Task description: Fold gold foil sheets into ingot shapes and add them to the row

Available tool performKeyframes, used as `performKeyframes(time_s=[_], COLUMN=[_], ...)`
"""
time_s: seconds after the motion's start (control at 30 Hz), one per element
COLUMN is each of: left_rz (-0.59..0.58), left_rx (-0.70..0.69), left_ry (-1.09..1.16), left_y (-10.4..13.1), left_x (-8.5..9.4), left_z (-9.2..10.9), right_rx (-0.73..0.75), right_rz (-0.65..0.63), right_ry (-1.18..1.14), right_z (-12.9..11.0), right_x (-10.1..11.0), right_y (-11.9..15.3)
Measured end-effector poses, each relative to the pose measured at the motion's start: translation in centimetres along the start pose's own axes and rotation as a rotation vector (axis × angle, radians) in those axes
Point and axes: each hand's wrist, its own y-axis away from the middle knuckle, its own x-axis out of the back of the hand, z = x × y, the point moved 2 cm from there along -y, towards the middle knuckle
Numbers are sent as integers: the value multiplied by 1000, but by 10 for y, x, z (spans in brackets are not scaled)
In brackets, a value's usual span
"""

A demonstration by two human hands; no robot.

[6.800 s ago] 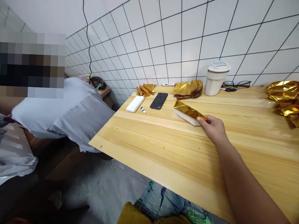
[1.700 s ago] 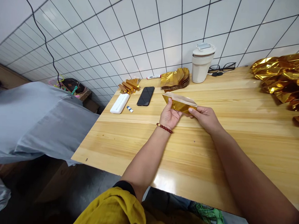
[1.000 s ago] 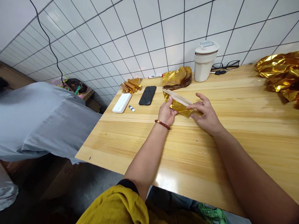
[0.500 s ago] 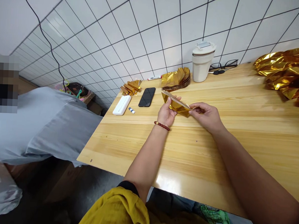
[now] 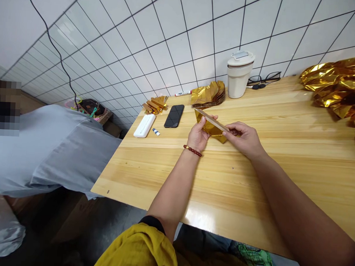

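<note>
Between my two hands, above the wooden table (image 5: 164,167), is a folded sheet of gold foil paper (image 5: 214,130) with a pale brown strip along its upper edge. My left hand (image 5: 198,134), with a dark red bead bracelet (image 5: 192,150) at the wrist, grips the paper's left part, thumb on the near side and fingers behind. My right hand (image 5: 244,139) pinches the right end of the brown strip between thumb and fingers. Behind the hands lies a stack of gold foil sheets (image 5: 207,95). The fingertips behind the paper are partly hidden.
A black phone (image 5: 174,116), a white power bank (image 5: 144,125) and a small blue-white item (image 5: 156,131) lie to the left. Folded gold pieces (image 5: 155,104), a marker (image 5: 183,93), a cup (image 5: 239,75) and glasses (image 5: 265,78) line the wall. Crumpled gold foil (image 5: 338,87) sits right. A person in grey (image 5: 62,143) is at left.
The brown strip along the top of the gold paper now shows wider, and the paper's lower right corner hangs lower. My right hand has shifted slightly along the edge; my left keeps its grip.
</note>
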Motion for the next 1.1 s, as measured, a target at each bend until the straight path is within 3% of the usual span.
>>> performKeyframes(time_s=[0.23, 0.33, 0.47, 0.6, 0.8, 1.1], left_rz=[-23, -20, 143, 280, 223, 149], left_rx=[-32, -36, -86, -147, -68, -19], left_ry=[-28, -37, 73, 193, 118, 72], left_y=[-1, -1, -5, -9, -7, -2], left_x=[1, 1, 3, 6, 5, 1], left_z=[-3, -3, -2, 0, -2, -2], right_rx=[58, 11, -129, -20, 130, 189], right_rz=[125, 132, 77, -59, -137, -98], right_ry=[62, 34, -74, -9, 114, 99], right_z=[-4, -2, 6, 6, 5, 2], right_x=[6, 6, 6, 6, 5, 2], right_y=[-2, -2, -3, -1, 0, 0])
